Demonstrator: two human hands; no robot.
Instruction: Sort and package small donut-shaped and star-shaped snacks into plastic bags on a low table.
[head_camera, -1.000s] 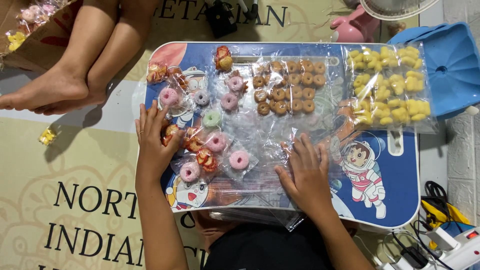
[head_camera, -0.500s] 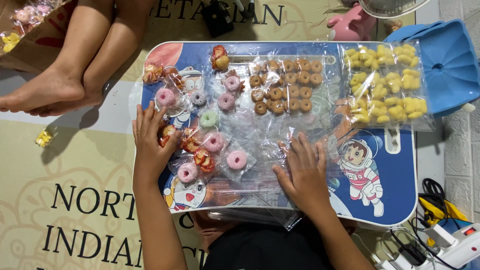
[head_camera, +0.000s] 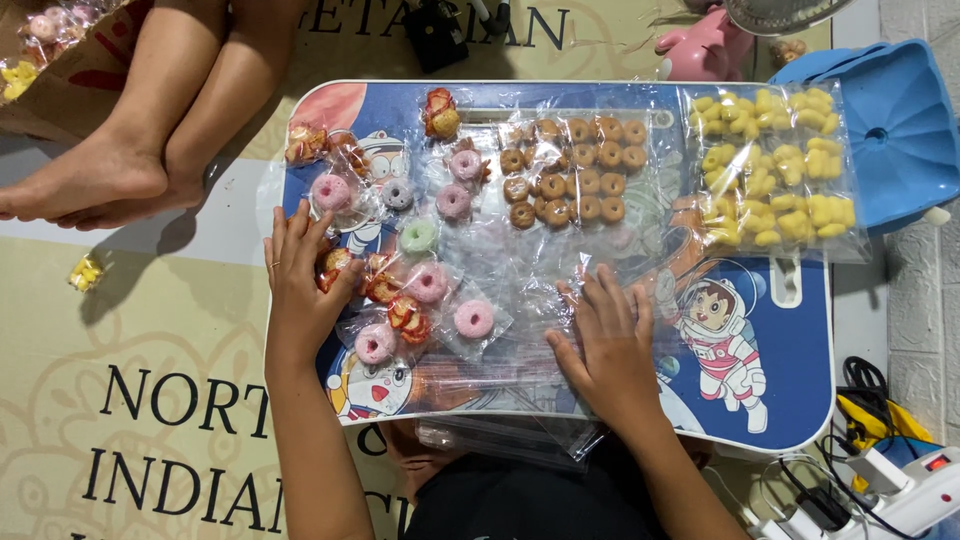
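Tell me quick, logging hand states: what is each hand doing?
Left hand: open, flat on small wrapped doughnuts.
Right hand: open, pressing on clear plastic bags.

Small clear-wrapped pink ring sweets crowd between my left hand and right hand, while bare blue cartoon-printed lap table lies open beyond my right.

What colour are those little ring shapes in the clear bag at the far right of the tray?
Yellow. The bag of rings shows in the head view.
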